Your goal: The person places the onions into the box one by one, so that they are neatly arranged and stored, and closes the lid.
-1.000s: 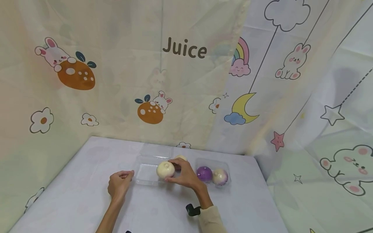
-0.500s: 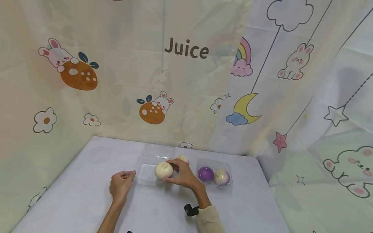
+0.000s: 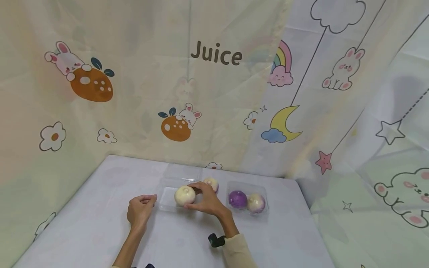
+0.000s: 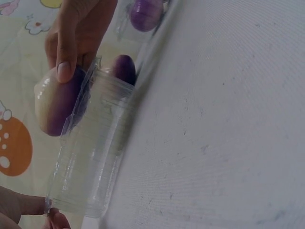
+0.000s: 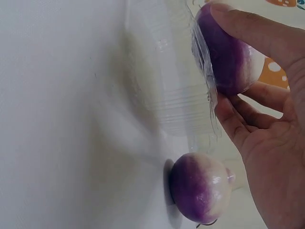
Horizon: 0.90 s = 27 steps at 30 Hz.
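Gripping a white-and-purple turnip (image 3: 184,195) between the thumb and the fingers, the right hand (image 3: 207,199) held it above the clear container (image 3: 168,199). The pale side of this turnip, with its small nub, faced upward, and the purple side was below, at the level of the container's rim. Whether the turnip touched the rim could not be told.

The left hand (image 3: 140,210) was at the left end of the same container; in the left wrist view, its fingers were pinching the edge of the plastic. The transparent lid (image 3: 182,172) was folded back toward the far side.

Just beyond the right hand, a second turnip (image 3: 213,182) rested upright on the white table (image 3: 181,238), to the right of the clear container and outside it. Farther to the right stood another plastic box (image 3: 248,185), in which two round pieces sat side by side: a purple one (image 3: 237,199) on the left and a pale one (image 3: 256,203), with some purple on its lower part, on the right.

A black device (image 3: 216,240) was at the right wrist, next to a beige sleeve (image 3: 238,249). Behind the table hung a cream curtain (image 3: 134,74), printed with rabbits, flowers and the word "Juice".
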{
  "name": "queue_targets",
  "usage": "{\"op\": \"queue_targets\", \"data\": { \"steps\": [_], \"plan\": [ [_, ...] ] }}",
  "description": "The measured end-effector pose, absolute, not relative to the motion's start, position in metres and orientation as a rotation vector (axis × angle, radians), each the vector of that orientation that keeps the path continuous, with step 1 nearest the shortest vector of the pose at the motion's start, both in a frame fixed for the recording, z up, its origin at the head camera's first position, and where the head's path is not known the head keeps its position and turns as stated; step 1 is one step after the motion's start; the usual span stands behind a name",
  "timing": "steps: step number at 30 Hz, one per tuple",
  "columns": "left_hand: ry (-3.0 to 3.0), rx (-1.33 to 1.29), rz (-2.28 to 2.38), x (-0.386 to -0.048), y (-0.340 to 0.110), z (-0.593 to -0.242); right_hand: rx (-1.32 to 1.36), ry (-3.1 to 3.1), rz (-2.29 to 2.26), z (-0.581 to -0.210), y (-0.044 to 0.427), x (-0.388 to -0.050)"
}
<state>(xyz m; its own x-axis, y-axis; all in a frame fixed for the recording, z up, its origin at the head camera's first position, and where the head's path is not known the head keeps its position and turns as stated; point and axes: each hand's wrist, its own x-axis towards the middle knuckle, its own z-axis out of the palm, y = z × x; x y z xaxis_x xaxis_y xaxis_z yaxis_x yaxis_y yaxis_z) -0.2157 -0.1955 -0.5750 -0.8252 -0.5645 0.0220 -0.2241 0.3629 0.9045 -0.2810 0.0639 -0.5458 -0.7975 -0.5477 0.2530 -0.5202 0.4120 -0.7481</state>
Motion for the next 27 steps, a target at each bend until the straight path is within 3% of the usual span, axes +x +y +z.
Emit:
{"op": "queue_targets", "data": {
  "steps": [27],
  "plan": [
    [-2.298, 0.702, -1.445, -0.217, -0.195, -0.576, -0.975, 2.635, -1.351, -0.552, 0.043, -0.288]
  ]
}}
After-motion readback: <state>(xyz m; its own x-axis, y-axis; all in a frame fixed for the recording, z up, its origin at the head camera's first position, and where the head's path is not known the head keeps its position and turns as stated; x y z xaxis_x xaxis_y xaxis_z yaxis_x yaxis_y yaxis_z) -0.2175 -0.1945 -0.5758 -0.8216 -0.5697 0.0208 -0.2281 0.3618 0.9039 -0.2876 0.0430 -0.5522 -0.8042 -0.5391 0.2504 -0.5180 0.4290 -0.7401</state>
